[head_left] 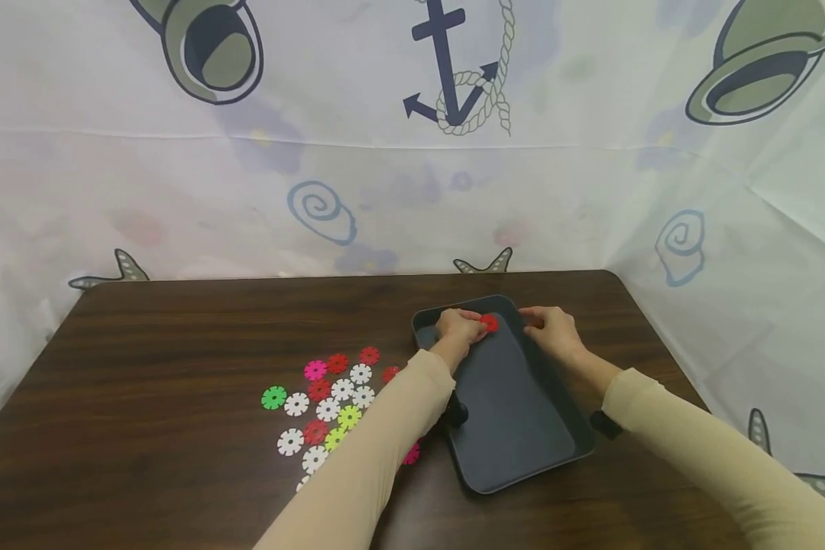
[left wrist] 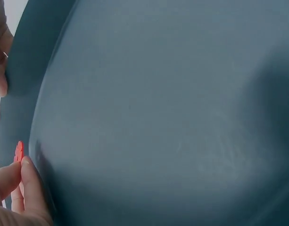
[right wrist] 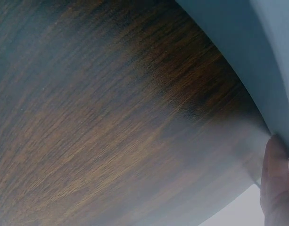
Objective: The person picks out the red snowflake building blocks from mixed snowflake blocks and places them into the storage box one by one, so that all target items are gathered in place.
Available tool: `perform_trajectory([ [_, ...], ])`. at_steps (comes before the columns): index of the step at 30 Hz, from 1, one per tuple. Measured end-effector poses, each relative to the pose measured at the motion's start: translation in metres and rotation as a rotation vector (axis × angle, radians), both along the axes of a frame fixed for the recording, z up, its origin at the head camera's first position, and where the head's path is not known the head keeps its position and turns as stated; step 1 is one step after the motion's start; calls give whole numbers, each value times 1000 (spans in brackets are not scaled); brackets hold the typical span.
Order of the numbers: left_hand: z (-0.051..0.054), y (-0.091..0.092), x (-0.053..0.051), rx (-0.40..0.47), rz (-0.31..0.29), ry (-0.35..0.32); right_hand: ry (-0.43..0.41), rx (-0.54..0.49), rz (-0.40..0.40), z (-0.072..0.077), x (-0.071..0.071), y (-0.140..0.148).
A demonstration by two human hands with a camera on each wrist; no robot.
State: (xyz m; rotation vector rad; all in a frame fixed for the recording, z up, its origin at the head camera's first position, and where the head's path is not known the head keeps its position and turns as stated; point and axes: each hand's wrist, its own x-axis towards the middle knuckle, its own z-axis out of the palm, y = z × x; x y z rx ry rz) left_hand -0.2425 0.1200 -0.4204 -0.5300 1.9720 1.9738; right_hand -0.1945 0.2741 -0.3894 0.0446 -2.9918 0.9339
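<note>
In the head view my left hand point(head_left: 459, 328) is over the far end of a dark grey rectangular tray point(head_left: 516, 412). Between thumb and fingertips it pinches a red notched plastic disc point(head_left: 489, 322). The left wrist view shows that red disc point(left wrist: 19, 151) edge-on beside the tray's wall. My right hand point(head_left: 555, 334) holds the tray's rim near the far right corner. In the right wrist view its fingers point(right wrist: 276, 174) lie along the outside of the wall, partly cut off by the frame.
Left of the tray, several loose notched discs lie on the brown wooden table point(head_left: 151, 412): white point(head_left: 297, 404), red point(head_left: 315, 432), yellow point(head_left: 349, 416), pink point(head_left: 315, 370) and green point(head_left: 273, 397). My left sleeve hides some. A printed cloth point(head_left: 385, 168) hangs behind the table.
</note>
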Motion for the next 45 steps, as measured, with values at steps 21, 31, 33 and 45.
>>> perform_trajectory([
  [21,2,-2,16,-378,-8,147,34,1,35,-3,3,1],
  [31,23,-22,23,-154,-151,113,33,3,30,-3,3,1],
  [33,31,-30,25,-67,-196,93,39,3,33,-3,3,2],
  [45,59,-113,38,158,-288,156,43,-7,51,-1,2,2],
])
